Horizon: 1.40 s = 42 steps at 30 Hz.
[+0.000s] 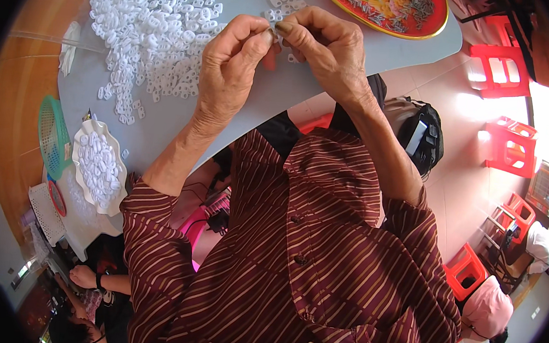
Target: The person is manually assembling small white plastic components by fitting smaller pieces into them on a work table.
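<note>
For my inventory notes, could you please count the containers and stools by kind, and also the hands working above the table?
Red plastic stools: 5
Red round tray holding small metal pieces: 1
White scalloped dish of white plastic pieces: 1
Green mesh basket: 1
Left hand, pinching a small white piece: 1
Right hand, pinching the same piece: 1
Total: 10

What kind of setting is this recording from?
Likely a small home or workshop for hand assembly: a heap of small white plastic parts on a grey table, a red tray of metal pieces, red plastic stools around.
</note>
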Tool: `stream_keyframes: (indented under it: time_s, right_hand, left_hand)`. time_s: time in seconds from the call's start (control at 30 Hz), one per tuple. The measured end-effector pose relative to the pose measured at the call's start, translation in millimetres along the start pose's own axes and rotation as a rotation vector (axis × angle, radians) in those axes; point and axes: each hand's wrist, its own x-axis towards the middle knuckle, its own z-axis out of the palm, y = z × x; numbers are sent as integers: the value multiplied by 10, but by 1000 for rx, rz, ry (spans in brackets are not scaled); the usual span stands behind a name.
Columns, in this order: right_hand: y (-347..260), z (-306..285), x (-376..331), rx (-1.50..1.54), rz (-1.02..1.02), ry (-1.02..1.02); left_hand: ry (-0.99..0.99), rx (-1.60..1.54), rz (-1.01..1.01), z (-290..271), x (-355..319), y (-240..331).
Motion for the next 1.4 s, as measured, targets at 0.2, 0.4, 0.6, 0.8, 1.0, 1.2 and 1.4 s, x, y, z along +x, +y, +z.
stream_keyframes:
  time_s: [0.2, 0.4, 0.6, 0.8, 1.0, 1.2, 1.4]
  right_hand:
    - [-50, 45, -5, -22, -3, 56]
    - [32, 5, -35, 69, -15, 26]
    - [39, 1, -19, 49, -19, -11]
    - [-37, 24, -23, 250, 79, 47]
    - [0, 30, -35, 75, 3, 43]
    - [-4, 38, -39, 79, 19, 31]
    - [-43, 39, -46, 136, 47, 23]
  left_hand:
    - [15, 14, 42, 3, 12, -5]
    - [21, 56, 15, 32, -4, 80]
    - [53, 290, 61, -62, 71, 116]
    - [82, 585, 245, -586, 406, 157]
    - [-264, 1067, 439, -798, 456, 164]
    - [-312, 1132, 442, -764, 430, 73]
    - [-240, 1090, 498, -699, 460, 83]
